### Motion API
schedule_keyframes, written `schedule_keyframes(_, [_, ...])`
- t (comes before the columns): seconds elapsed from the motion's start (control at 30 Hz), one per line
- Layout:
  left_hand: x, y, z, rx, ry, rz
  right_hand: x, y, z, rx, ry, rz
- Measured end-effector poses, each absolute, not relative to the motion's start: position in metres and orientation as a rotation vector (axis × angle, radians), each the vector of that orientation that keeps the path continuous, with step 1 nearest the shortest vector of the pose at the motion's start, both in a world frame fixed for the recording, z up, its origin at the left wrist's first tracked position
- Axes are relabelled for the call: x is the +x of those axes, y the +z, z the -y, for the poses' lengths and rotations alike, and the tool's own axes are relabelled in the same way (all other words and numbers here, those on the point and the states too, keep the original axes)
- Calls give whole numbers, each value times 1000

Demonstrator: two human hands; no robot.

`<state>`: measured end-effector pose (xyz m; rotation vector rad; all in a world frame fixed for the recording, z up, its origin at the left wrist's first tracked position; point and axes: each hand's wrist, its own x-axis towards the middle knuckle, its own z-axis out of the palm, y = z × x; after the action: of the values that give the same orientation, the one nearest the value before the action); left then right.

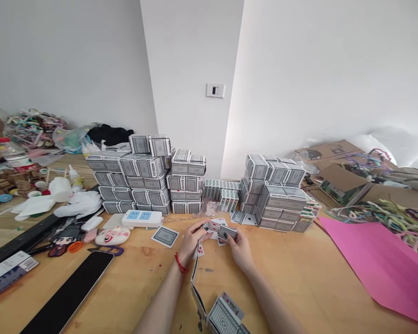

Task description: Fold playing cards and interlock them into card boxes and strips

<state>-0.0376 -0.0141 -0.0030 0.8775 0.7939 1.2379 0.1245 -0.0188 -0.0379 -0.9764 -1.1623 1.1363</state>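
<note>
My left hand [192,243], with a red string at the wrist, and my right hand [239,248] meet over the wooden table [299,273]. Together they hold a small deck of playing cards [223,230], the right fingers wrapped round the patterned pack, the left fingers pinching cards at its side. A few loose cards [199,250] lie under the hands. One single card [165,236] lies face down to the left. Near my body an open card box with cards [223,315] sits between my forearms.
Stacks of boxed decks [142,181] stand behind on the left, more stacks [275,195] on the right. A white power strip [142,218], a phone [73,290], pink paper [376,264], cardboard boxes [337,183] and craft clutter [28,153] surround the work area.
</note>
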Motion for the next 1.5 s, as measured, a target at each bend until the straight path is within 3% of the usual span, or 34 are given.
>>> schedule_keyframes(1.03, [-32,4,19,786,1265,-700,122,-25,25,-876,1215,1029])
schedule_keyframes(1.5, [-33,-1,18,978,1171,-745,120,-29,25,-1002,977,1178])
